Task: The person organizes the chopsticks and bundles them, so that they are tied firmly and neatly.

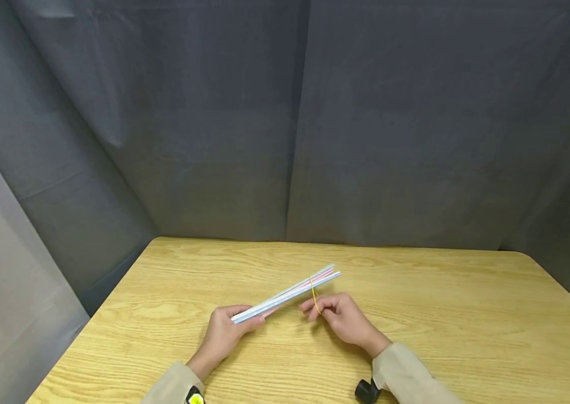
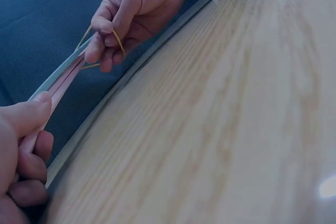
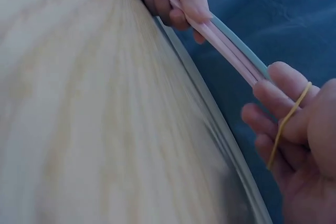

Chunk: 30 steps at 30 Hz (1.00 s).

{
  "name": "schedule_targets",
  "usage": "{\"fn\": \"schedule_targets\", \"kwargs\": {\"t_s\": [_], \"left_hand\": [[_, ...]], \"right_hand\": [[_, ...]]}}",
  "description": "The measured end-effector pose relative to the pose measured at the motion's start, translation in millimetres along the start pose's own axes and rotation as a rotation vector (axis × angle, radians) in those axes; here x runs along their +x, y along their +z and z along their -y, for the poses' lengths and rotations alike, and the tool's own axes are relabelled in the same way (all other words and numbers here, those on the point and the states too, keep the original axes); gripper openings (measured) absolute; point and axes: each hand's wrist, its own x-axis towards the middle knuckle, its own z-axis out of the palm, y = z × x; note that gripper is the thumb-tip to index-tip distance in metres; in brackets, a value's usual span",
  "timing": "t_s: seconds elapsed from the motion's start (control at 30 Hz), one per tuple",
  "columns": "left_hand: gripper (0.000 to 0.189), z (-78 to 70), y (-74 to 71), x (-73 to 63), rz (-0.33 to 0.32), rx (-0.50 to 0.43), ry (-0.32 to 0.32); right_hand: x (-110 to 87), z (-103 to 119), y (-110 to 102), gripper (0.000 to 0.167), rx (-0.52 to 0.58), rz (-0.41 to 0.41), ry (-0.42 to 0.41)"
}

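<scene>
My left hand (image 1: 221, 335) grips one end of a bundle of several thin drinking straws (image 1: 285, 294), blue, white and pink. The bundle slants up and to the right, above the table. A yellow rubber band (image 1: 313, 293) loops about the straws near their far end and stretches down to my right hand (image 1: 349, 321). In the right wrist view, the rubber band (image 3: 283, 123) runs across the curled fingers of that hand. Seen from the left wrist, its fingertips (image 2: 94, 48) are right at the straws' far end.
A wood-grain table (image 1: 466, 314) lies under both hands. Dark grey curtain (image 1: 391, 140) hangs behind its far edge, with a lighter cloth (image 1: 7, 269) at the left. Small black devices sit at both sleeve cuffs, including a black one (image 1: 367, 391) on the right.
</scene>
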Motion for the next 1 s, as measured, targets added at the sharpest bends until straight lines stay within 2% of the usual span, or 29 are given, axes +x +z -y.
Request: {"fn": "schedule_targets", "kwargs": {"t_s": [0.1,0.23,0.4,0.57,0.63,0.83,1.0], "left_hand": [[0.033,0.2,0.2,0.3,-0.004,-0.007,-0.013],[0.034,1.2,0.2,0.4,-0.008,-0.004,-0.017],[0.031,1.2,2.5,-0.5,-0.036,-0.021,-0.013],[0.029,-2.6,10.3,-3.3,-0.109,-0.026,-0.011],[0.030,-4.8,13.8,-4.5,-0.134,-0.022,-0.002],[0.028,-6.9,18.7,-7.8,-0.167,-0.022,0.011],[0.028,-5.6,19.5,-8.8,-0.178,-0.012,0.025]], "right_hand": [[0.5,-0.6,2.5,0.024,0.024,0.006,-0.073],[1.6,-1.8,5.2,0.043,0.137,-0.007,-0.144],[2.5,-0.9,12.9,0.071,0.264,-0.144,-0.148],[2.6,8.0,25.1,0.091,0.417,-0.283,-0.060],[2.6,12.7,29.6,0.094,0.475,-0.329,-0.008],[3.8,24.1,39.5,0.084,0.603,-0.484,0.132],[3.8,30.7,40.1,0.075,0.775,-0.513,0.234]]}}
